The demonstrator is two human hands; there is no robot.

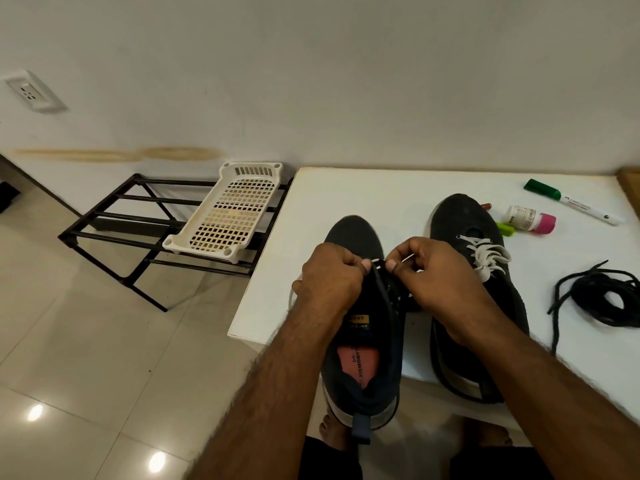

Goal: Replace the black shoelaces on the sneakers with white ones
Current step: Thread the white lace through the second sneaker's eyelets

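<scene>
Two dark sneakers stand on the white table (346, 188). The left sneaker (356, 341) overhangs the near edge, its pink insole showing. My left hand (329, 278) grips its upper left side near the eyelets. My right hand (433, 271) pinches a white lace (377, 261) at the top of the tongue, fingertips almost touching my left thumb. A white loop shows left of my left hand. The right sneaker (464, 220) carries a white lace (485, 254) threaded through its front eyelets. Loose black laces (602, 296) lie coiled at the right.
A green marker (571, 202), a small bottle with a pink cap (530, 218) and a green clip (505, 228) lie behind the right sneaker. A black metal rack (114, 220) with a cream plastic tray (228, 209) stands left of the table on the tiled floor.
</scene>
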